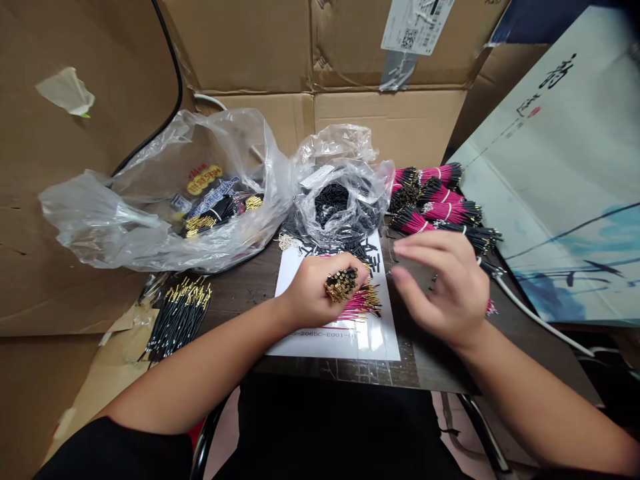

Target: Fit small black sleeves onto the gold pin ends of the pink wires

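Note:
My left hand [320, 283] is closed around a bundle of thin wires [341, 285], whose gold and black ends face me out of the fist. The rest of that bundle is hidden by my fingers. Just to the right, my right hand [443, 287] hovers with fingers apart and nothing between them. Under the left fist, pink wires with gold tips [363, 305] lie on a white printed sheet [340, 347]. Short black tubes [370, 257] are scattered along the sheet's far part. Behind them stands a clear plastic bag [345, 230] filled with more black tubes.
A large clear bag [240, 247] with black, gold-tipped bundles lies at the left. Loose black wires [180, 317] rest on brown paper near the left table edge. Tied pink and black bundles [445, 203] are piled at the back right, beside a white cable [540, 317]. Cardboard [250, 47] walls the back.

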A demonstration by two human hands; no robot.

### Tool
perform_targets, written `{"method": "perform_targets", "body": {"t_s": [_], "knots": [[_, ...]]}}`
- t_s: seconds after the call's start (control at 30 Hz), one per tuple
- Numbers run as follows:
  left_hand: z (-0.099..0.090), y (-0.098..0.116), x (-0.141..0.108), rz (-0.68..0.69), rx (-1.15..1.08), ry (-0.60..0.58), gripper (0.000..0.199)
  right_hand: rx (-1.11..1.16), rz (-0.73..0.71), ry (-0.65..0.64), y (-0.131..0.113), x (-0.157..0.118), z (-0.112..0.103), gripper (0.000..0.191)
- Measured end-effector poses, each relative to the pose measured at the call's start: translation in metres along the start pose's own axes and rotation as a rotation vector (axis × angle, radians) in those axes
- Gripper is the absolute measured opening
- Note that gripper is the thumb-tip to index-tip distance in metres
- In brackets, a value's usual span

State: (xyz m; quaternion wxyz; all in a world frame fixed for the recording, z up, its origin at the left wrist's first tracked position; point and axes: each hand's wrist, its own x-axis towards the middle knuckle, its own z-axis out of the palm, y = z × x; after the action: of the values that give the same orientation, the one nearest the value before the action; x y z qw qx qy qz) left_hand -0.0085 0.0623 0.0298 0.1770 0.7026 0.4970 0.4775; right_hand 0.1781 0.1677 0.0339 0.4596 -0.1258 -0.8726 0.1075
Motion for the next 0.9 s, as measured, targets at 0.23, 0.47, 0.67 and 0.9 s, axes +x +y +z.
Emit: {"method": "perform_targets", "body": {"t_s": [0.23, 0.47, 0.67, 0.9], "knots": [[-0.008, -0.015, 0.001, 0.047, 0.071, 0.039, 0.011, -0.205, 0.196, -0.526, 0.053, -0.006, 0.022, 0.018], [-0.01, -0.018, -0.001, 0.076, 0.054, 0.056, 0.015, -0.343, 0.26, -0.571, 0.049, -0.01, 0.03, 0.019], [-0.007, -0.012, -0.003, 0.08, -0.011, 0.089, 0.014, -0.265, 0.281, -0.532, 0.05, -0.012, 0.033, 0.011], [0.002, -0.003, -0.003, -0.023, -0.052, 0.066, 0.009, 0.114, 0.428, -0.176, 0.014, 0.0, 0.019, 0.007]]}}
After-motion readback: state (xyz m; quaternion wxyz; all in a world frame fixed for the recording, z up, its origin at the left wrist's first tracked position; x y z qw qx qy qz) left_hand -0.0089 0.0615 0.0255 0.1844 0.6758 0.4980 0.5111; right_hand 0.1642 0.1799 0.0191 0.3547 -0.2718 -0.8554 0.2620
